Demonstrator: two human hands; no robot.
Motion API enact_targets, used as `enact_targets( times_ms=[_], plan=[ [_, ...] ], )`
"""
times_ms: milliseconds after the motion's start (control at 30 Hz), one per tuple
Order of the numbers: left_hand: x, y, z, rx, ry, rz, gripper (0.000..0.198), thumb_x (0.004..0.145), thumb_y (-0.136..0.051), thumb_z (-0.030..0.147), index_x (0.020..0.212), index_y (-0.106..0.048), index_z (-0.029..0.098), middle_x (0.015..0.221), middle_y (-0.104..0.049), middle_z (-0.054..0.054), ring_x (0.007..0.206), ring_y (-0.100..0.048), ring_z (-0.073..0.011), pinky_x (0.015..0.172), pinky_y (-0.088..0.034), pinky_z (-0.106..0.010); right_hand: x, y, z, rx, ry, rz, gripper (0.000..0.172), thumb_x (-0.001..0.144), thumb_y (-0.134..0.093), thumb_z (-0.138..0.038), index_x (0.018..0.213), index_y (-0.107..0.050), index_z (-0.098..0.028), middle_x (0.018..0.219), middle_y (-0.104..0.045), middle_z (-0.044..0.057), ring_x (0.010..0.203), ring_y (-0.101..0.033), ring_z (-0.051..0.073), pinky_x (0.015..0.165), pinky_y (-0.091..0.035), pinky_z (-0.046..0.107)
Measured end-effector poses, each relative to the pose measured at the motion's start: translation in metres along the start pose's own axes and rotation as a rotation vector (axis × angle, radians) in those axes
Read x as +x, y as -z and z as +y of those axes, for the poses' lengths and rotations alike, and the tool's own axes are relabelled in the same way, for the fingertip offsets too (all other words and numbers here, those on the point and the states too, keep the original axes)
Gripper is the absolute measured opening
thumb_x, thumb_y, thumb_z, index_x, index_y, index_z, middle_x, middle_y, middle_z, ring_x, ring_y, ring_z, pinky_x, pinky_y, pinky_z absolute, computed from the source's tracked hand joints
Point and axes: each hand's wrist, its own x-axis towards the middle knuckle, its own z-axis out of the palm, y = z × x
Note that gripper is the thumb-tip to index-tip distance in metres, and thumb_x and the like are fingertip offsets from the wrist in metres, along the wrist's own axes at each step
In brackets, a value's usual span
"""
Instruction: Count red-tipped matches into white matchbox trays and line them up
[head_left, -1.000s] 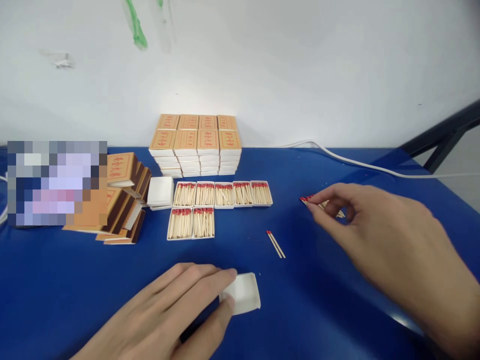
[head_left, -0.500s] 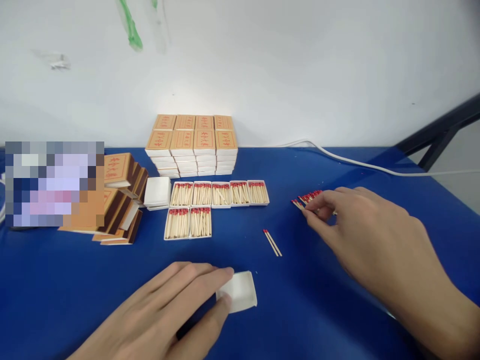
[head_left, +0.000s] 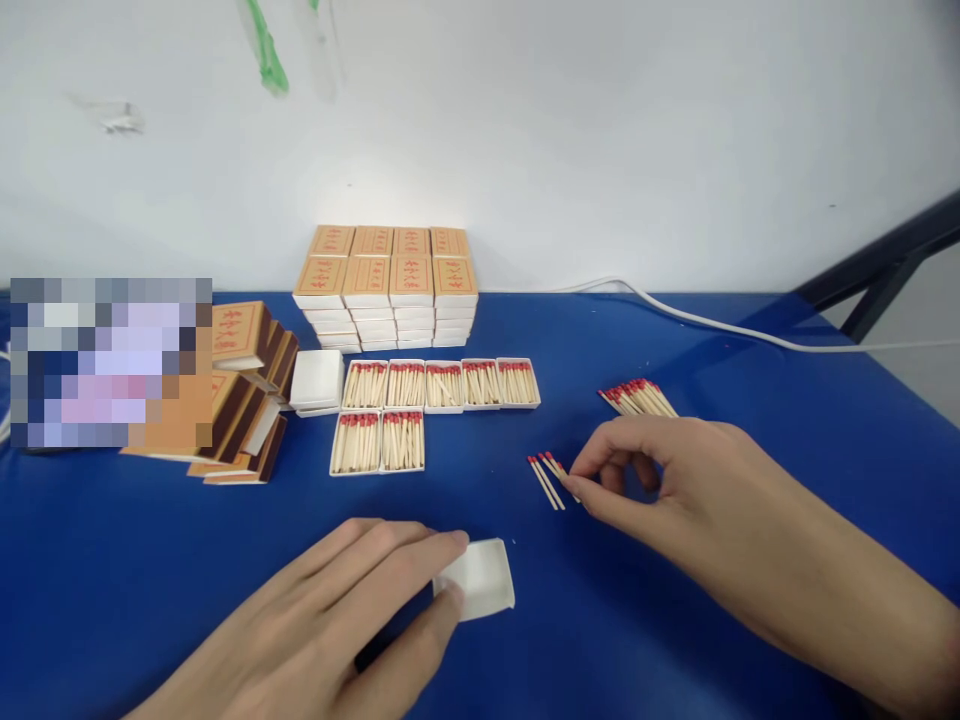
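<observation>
My left hand (head_left: 352,610) grips the left end of an empty white matchbox tray (head_left: 484,580) near the table's front, thumb and forefinger on its sides. Between the thumb and forefinger of my right hand (head_left: 660,490) are matches (head_left: 553,466), red heads pointing away to the left; how many I cannot tell. They lie just right of two loose matches (head_left: 546,483) on the table. Behind my right hand rests a pile of matches (head_left: 637,397), its near ends hidden by the hand.
Match-filled trays (head_left: 406,387) stand in two rows mid-table. Behind them is a stack of closed matchboxes (head_left: 388,280). White trays (head_left: 316,380) and matchbox covers (head_left: 240,335) are to the left, beside a blurred-out patch. A white cable (head_left: 705,320) runs along the back right.
My right hand has moved left and nearer from the match pile, bringing matches beside the two loose ones. My left hand stays on the empty tray. The view has shifted slightly.
</observation>
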Motion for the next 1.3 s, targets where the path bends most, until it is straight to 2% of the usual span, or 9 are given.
enact_targets(
  times_ms=[167, 233, 267, 367, 567, 867, 1067, 1100, 1300],
  plan=[
    [-0.004, -0.001, 0.001, 0.009, 0.001, -0.009, 0.043, 0.116, -0.053, 0.007, 0.141, -0.083, 0.025, 0.160, -0.074, -0.001, 0.155, -0.058, -0.0186, 0.147, -0.027, -0.034, 0.000, 0.000, 0.000, 0.040, -0.005, -0.046, 0.044, 0.106, -0.065, -0.066, 0.081, -0.083, -0.035, 0.075, -0.078, 0.000, 0.061, -0.067, 0.020, 0.057, -0.045, 0.037],
    [-0.004, 0.000, 0.002, -0.006, 0.030, 0.042, 0.044, 0.115, -0.052, 0.006, 0.139, -0.083, 0.025, 0.160, -0.073, 0.000, 0.156, -0.057, -0.0183, 0.148, -0.024, -0.034, 0.000, 0.000, 0.001, 0.043, -0.013, -0.051, 0.044, 0.106, -0.064, -0.066, 0.082, -0.083, -0.035, 0.076, -0.078, -0.001, 0.061, -0.067, 0.020, 0.058, -0.045, 0.036],
    [-0.004, 0.000, 0.001, -0.002, 0.019, -0.007, 0.044, 0.115, -0.053, 0.006, 0.141, -0.082, 0.025, 0.161, -0.073, 0.000, 0.155, -0.057, -0.0178, 0.148, -0.025, -0.034, 0.000, 0.000, 0.001, 0.043, -0.016, -0.054, 0.043, 0.106, -0.065, -0.065, 0.081, -0.083, -0.035, 0.076, -0.078, -0.001, 0.061, -0.066, 0.020, 0.058, -0.045, 0.036],
    [-0.004, 0.001, 0.001, 0.009, -0.010, -0.036, 0.042, 0.114, -0.055, 0.007, 0.141, -0.082, 0.026, 0.158, -0.075, 0.000, 0.153, -0.058, -0.0181, 0.147, -0.024, -0.032, 0.001, 0.000, 0.001, 0.047, -0.021, -0.069, 0.039, 0.104, -0.065, -0.060, 0.081, -0.081, -0.034, 0.076, -0.078, 0.000, 0.062, -0.067, 0.020, 0.059, -0.045, 0.036],
    [-0.012, -0.004, 0.004, -0.006, 0.024, -0.055, 0.035, 0.120, -0.059, 0.026, 0.148, -0.079, 0.023, 0.169, -0.067, -0.003, 0.163, -0.050, -0.0238, 0.150, -0.018, -0.039, 0.003, 0.003, -0.001, 0.064, -0.032, -0.079, 0.040, 0.106, -0.061, -0.061, 0.084, -0.079, -0.032, 0.079, -0.078, 0.001, 0.063, -0.065, 0.020, 0.060, -0.044, 0.036],
    [-0.014, -0.005, 0.004, -0.010, 0.014, -0.066, 0.035, 0.120, -0.059, 0.026, 0.149, -0.079, 0.023, 0.171, -0.067, -0.003, 0.166, -0.049, -0.0233, 0.152, -0.016, -0.040, 0.000, 0.002, 0.011, 0.051, -0.008, -0.078, 0.040, 0.115, -0.058, -0.064, 0.098, -0.076, -0.032, 0.095, -0.082, 0.000, 0.079, -0.070, 0.021, 0.069, -0.049, 0.037],
    [-0.016, -0.008, 0.004, -0.025, 0.032, -0.090, 0.037, 0.123, -0.059, 0.034, 0.153, -0.078, 0.024, 0.176, -0.063, -0.003, 0.167, -0.049, -0.0250, 0.153, -0.016, -0.042, 0.003, -0.006, 0.005, -0.008, -0.040, -0.007, 0.036, 0.113, -0.061, -0.058, 0.093, -0.074, -0.031, 0.082, -0.078, 0.000, 0.072, -0.070, 0.021, 0.065, -0.047, 0.037],
    [-0.016, -0.008, 0.004, -0.020, 0.022, -0.053, 0.036, 0.123, -0.059, 0.034, 0.151, -0.079, 0.023, 0.173, -0.065, -0.003, 0.165, -0.050, -0.0248, 0.152, -0.016, -0.041, 0.004, -0.008, 0.003, -0.007, -0.042, -0.004, 0.036, 0.112, -0.063, -0.058, 0.092, -0.073, -0.030, 0.080, -0.077, 0.000, 0.070, -0.069, 0.021, 0.063, -0.046, 0.037],
    [-0.016, -0.005, 0.006, -0.022, 0.038, -0.064, 0.035, 0.122, -0.063, 0.036, 0.150, -0.079, 0.023, 0.173, -0.065, -0.004, 0.165, -0.049, -0.0253, 0.152, -0.015, -0.041, 0.005, -0.009, 0.000, 0.011, -0.042, -0.015, 0.032, 0.109, -0.065, -0.057, 0.092, -0.074, -0.031, 0.078, -0.076, -0.002, 0.067, -0.068, 0.019, 0.060, -0.045, 0.036]
  ],
)
